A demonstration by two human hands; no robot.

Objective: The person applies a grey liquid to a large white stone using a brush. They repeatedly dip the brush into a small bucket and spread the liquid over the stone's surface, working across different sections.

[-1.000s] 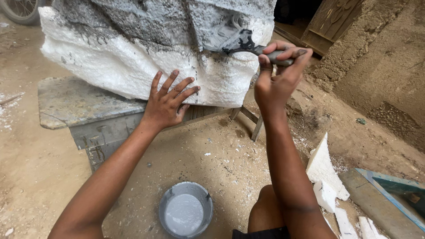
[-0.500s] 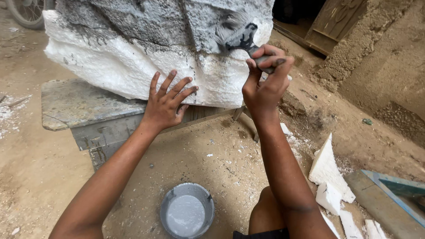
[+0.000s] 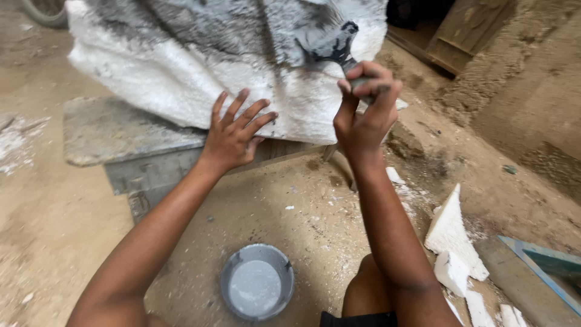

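A big white foam block [image 3: 151, 72], partly coated with grey paste, rests on a low grey slab [image 3: 115, 130]. My left hand [image 3: 235, 130] lies flat against the block's white lower face with fingers spread. My right hand [image 3: 365, 115] grips the handle of a grey-smeared scraper [image 3: 336, 45], whose blade presses on the block's upper right part. On the ground between my arms stands a round metal bowl [image 3: 257, 289] of grey paste.
Broken white foam pieces [image 3: 451, 239] lie on the sandy ground at right, next to a blue frame edge [image 3: 544, 266]. Wooden boards [image 3: 460, 36] lean at the top right. My knee [image 3: 366, 290] shows at the bottom.
My right hand has drawn the scraper leftward and slightly down across the block's grey area. The left hand stays flat on the foam.
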